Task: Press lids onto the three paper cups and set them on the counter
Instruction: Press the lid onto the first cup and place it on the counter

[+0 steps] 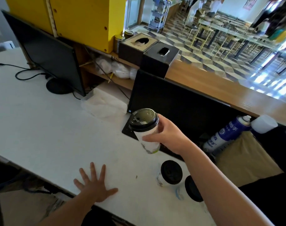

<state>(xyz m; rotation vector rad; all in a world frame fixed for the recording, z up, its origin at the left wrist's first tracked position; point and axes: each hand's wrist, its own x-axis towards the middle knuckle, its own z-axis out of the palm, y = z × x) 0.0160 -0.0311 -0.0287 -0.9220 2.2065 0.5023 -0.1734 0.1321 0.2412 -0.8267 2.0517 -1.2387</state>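
My right hand (167,134) grips a white paper cup (147,142) with a black lid (143,119), held tilted in the air above the white table (41,128). Two more white cups stand on the table near its front right: one lidded cup (170,172) and a second lidded cup (192,189) partly hidden behind my right forearm. My left hand (94,186) lies flat on the table with fingers spread, holding nothing. The raised wooden counter (204,82) runs behind the dark monitors.
A black monitor (46,53) stands at the left, another (179,105) right behind the held cup. White tissue paper (104,103) lies between them. Two dark tissue boxes (148,51) sit on the counter. A blue spray can (227,134) leans at the right.
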